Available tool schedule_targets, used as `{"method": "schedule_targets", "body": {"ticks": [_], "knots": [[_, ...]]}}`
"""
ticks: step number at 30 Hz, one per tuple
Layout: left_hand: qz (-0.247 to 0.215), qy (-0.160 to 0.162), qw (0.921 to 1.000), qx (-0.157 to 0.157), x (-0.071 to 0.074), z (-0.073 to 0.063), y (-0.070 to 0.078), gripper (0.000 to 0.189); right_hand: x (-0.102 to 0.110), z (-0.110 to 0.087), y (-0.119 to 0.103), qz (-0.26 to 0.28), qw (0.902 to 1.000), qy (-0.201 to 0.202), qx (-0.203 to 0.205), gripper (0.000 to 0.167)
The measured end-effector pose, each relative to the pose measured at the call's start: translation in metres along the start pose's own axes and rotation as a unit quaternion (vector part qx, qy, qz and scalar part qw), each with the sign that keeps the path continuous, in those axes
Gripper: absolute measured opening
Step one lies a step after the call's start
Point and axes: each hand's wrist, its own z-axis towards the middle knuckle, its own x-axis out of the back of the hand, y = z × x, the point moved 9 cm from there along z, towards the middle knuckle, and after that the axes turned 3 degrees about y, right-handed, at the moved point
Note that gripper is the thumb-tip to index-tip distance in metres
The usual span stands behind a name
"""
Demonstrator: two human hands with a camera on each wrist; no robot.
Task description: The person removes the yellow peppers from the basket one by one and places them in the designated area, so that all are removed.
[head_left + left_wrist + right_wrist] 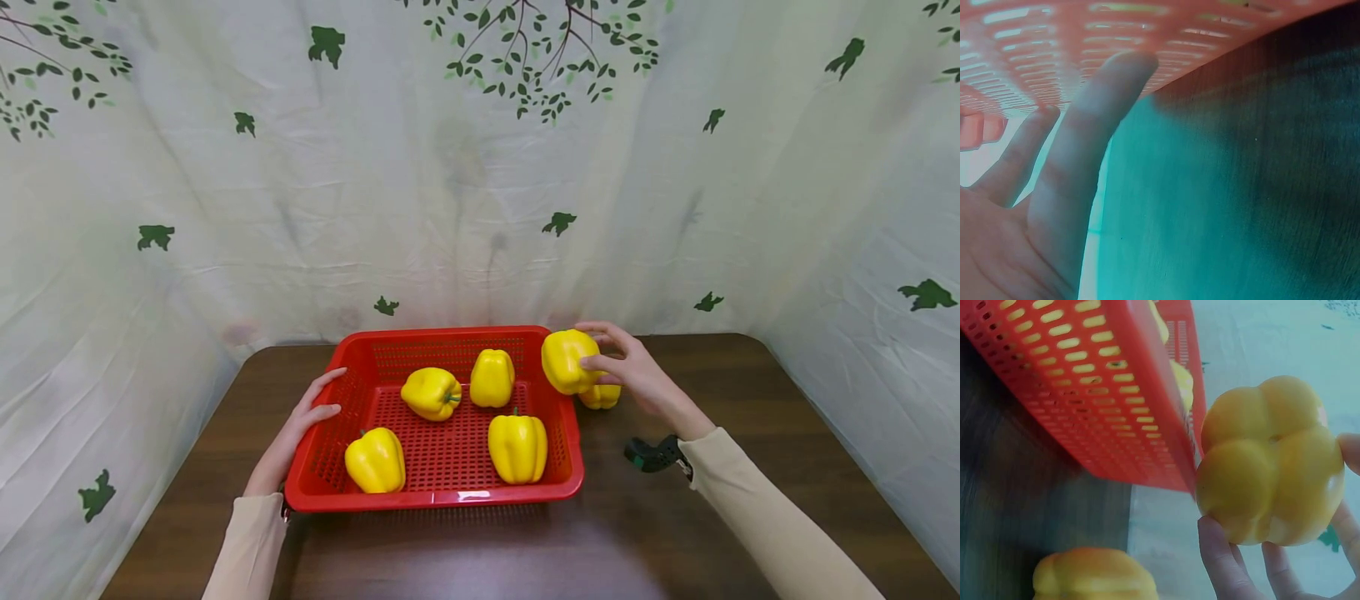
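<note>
My right hand [626, 371] holds a yellow bell pepper [567, 361] between thumb and fingers, raised at the right rim of the red plastic basket [431, 500]. In the right wrist view, the lobed bottom of this held pepper [1269, 462] faces the camera, beside the basket wall [1104, 381]. Another yellow bell pepper [602, 396] lies on the table just under the right hand, partly hidden by it. At the basket's left side is my left hand [300, 421]. Its fairly straight fingers [1094, 119] touch the perforated outer wall in the left wrist view.
Several yellow bell peppers [431, 393] sit spread out inside the basket. The dark wooden table [720, 383] extends around it. A black device [652, 454] is strapped at the right wrist. Pale curtains [450, 167] with leaf prints hang behind and at both sides.
</note>
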Motion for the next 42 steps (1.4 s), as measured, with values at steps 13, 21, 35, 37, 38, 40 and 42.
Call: {"method": "schedule_targets", "body": {"ticks": [13, 21, 35, 37, 38, 40, 42], "knots": [[0.001, 0.001, 1.0, -0.003, 0.0, 0.0, 0.0, 0.058, 0.024, -0.005, 0.012, 0.0, 0.9996, 0.027, -0.004, 0.052], [0.002, 0.001, 1.0, -0.005, 0.0, 0.0, 0.0, 0.057, 0.043, -0.008, 0.019, -0.007, 0.9984, 0.056, -0.003, 0.053], [0.003, 0.0, 1.0, -0.005, 0.001, 0.002, 0.001, 0.056, 0.072, -0.016, 0.037, -0.008, 0.9948, 0.101, 0.0, 0.053], [0.004, 0.0, 1.0, -0.007, 0.001, 0.003, 0.002, 0.055, 0.076, -0.017, 0.04, -0.008, 0.9939, 0.11, -0.004, 0.053], [0.005, 0.001, 1.0, -0.007, 0.001, 0.003, 0.002, 0.055, 0.079, -0.017, 0.042, -0.006, 0.9935, 0.114, -0.005, 0.053], [0.006, -0.001, 0.9999, -0.011, 0.0, 0.003, 0.002, 0.055, 0.083, -0.019, 0.047, -0.004, 0.9926, 0.121, -0.008, 0.053], [0.006, -0.003, 0.9998, -0.017, 0.0, 0.004, 0.003, 0.055, 0.087, -0.019, 0.051, -0.003, 0.9917, 0.128, -0.009, 0.052]]}}
